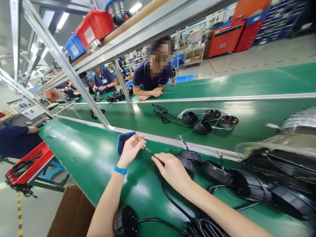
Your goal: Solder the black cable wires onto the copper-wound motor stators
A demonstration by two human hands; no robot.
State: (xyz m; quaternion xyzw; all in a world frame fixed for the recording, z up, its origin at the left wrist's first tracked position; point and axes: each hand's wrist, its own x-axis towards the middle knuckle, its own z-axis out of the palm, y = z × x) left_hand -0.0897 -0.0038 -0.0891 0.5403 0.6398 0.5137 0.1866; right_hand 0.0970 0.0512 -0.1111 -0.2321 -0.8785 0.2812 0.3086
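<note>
My left hand (130,150), with a blue wristband (120,170), pinches a small tan piece (135,136) above a small blue bin (124,142) on the green conveyor belt (84,154). My right hand (171,171) has its fingertips on a thin wire with a blue end (149,152). Just right of that hand sit black round motor housings (189,160), with more (217,172) in a row along the belt. A black cable (172,202) runs below my right wrist toward another black motor (125,221) near the bottom edge.
Large black wire-guarded fans (278,171) lie at the right. A second green belt (197,112) beyond holds coiled cables and motors. A metal shelf frame (61,59) rises overhead. Co-workers (155,69) lean at the far belt. A red tray (29,168) stands at the left.
</note>
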